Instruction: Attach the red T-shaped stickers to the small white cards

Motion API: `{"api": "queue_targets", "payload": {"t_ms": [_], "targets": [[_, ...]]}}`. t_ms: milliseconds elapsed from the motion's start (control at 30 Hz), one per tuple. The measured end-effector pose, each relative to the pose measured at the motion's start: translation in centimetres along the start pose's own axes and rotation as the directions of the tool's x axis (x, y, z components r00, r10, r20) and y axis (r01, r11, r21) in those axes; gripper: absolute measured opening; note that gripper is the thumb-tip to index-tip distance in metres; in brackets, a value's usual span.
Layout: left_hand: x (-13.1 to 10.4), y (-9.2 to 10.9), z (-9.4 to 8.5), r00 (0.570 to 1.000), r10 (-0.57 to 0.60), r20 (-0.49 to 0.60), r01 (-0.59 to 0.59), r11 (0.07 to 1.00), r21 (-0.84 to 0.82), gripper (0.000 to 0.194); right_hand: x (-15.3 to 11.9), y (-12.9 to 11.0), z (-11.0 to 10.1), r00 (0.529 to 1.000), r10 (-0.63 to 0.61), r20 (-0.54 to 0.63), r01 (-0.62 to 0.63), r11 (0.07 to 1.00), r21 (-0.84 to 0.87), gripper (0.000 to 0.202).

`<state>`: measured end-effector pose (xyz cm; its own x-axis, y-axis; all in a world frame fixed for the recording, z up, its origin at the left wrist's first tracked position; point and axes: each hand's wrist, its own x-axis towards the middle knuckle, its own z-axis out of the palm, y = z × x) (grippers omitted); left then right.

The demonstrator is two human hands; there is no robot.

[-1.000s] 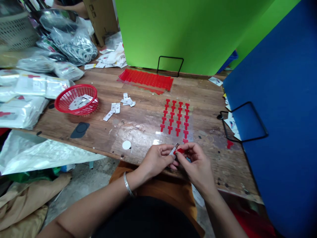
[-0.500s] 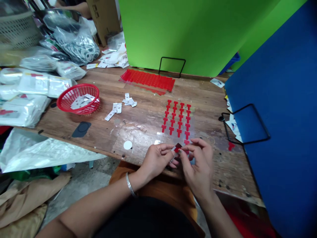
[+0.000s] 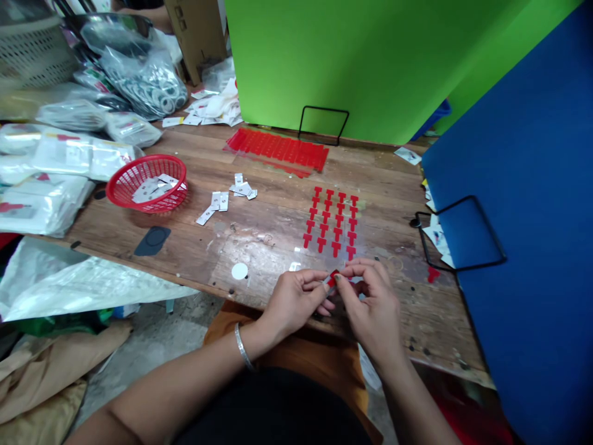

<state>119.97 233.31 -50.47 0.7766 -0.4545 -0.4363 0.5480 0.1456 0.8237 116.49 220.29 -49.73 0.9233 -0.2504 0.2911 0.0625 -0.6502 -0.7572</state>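
Observation:
My left hand (image 3: 294,301), with a silver bracelet at its wrist, pinches a small white label card (image 3: 328,282) over the table's front edge. A red piece (image 3: 334,275) lies at the card's upper end, and the thumb and fingertips of my right hand (image 3: 374,303) close on it. How much of the red piece touches the card is hidden by the fingers. Just beyond my hands, rows of red T-shaped stickers (image 3: 338,234) sit on a clear sheet; my right hand covers the sheet's near right corner.
Small white cards (image 3: 224,201) lie left of centre, and more fill a red basket (image 3: 118,194). Red sticker sheets (image 3: 278,148) are stacked at the back. Plastic-wrapped packs (image 3: 69,161) crowd the left. A green panel (image 3: 370,62) and a blue panel (image 3: 523,185) with wire stands border the table.
My right fingers have shifted slightly left and closed further over the red piece at the card's end. Other things stay put, apart from a slight camera shift.

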Motion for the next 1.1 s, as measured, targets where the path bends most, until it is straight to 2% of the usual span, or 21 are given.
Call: {"api": "queue_targets", "payload": {"t_ms": [167, 367, 400, 500, 567, 667, 733, 867, 933, 1000, 1100], "targets": [[-0.1, 0.0, 0.1, 1.0, 0.0, 0.005, 0.0, 1.0, -0.006, 0.043, 0.0, 0.1, 0.0, 1.0, 0.022, 0.005, -0.022, 1.0, 0.01, 0.007], [-0.4, 0.2, 0.0, 1.0, 0.017, 0.027, -0.017, 1.0, 0.023, 0.042, -0.1, 0.3, 0.2, 0.994, 0.112, 0.006, -0.112, 0.99, 0.086, 0.009], [-0.4, 0.2, 0.0, 0.999, 0.019, 0.031, -0.02, 0.999, 0.027, 0.042, 0.0, 0.3, 0.2, 0.988, 0.154, -0.017, -0.15, 0.981, 0.121, 0.012], [-0.5, 0.2, -0.2, 0.999, 0.014, 0.03, -0.015, 1.0, 0.011, 0.046, 0.3, 0.4, 0.3, 0.948, 0.308, -0.086, -0.274, 0.921, 0.277, 0.046], [-0.4, 0.2, -0.3, 1.0, -0.002, 0.017, 0.003, 1.0, -0.011, 0.049, 0.5, 0.5, 0.3, 0.93, 0.366, -0.021, -0.332, 0.866, 0.373, 0.053], [-0.4, 0.1, -0.4, 1.0, -0.019, 0.017, 0.02, 0.999, -0.032, 0.049, 0.5, 0.6, 0.3, 0.9, 0.387, 0.202, -0.437, 0.786, 0.437, 0.037], [-0.4, 0.1, -0.4, 0.999, -0.015, 0.042, 0.017, 0.999, -0.033, 0.048, 0.4, 0.7, 0.5, 0.863, 0.411, 0.295, -0.505, 0.729, 0.462, 0.029], [-0.4, 0.4, -0.7, 0.996, -0.031, 0.085, 0.034, 0.999, -0.03, 0.046, 0.3, 1.1, 1.1, 0.791, 0.498, 0.354, -0.603, 0.544, 0.583, 0.028], [-0.4, 0.5, -0.8, 0.995, -0.05, 0.087, 0.054, 0.997, -0.05, 0.045, 0.4, 1.3, 1.3, 0.772, 0.51, 0.379, -0.622, 0.484, 0.615, 0.03], [-0.4, 0.4, -0.8, 0.995, -0.061, 0.077, 0.067, 0.995, -0.077, 0.045, 0.5, 1.3, 1.4, 0.775, 0.5, 0.388, -0.623, 0.496, 0.605, 0.032], [-0.4, 0.3, -1.0, 0.994, -0.08, 0.073, 0.085, 0.994, -0.074, 0.045, 0.7, 1.1, 1.2, 0.808, 0.455, 0.374, -0.589, 0.631, 0.504, 0.03]]}}
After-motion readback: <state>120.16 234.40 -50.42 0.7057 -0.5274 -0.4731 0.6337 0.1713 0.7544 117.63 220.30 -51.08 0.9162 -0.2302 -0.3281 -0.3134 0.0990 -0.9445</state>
